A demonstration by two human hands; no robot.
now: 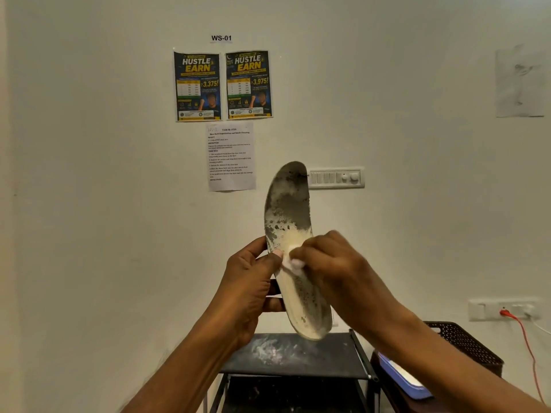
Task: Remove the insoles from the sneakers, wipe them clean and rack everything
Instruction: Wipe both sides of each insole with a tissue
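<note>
One insole (287, 204) — left hand (250, 293), right hand (334, 269); wipe (293, 263)

The insole (287, 210) is standing nearly upright in the air, toe end up and bowing slightly. Its grey face is flaking, showing cream patches toward the heel. The left hand (250, 290) is gripping its left edge while the right hand (334, 263) is pinching a small white wipe (293, 263) against its middle. Below, the black rack (298, 359) is showing a top shelf smeared with white.
</note>
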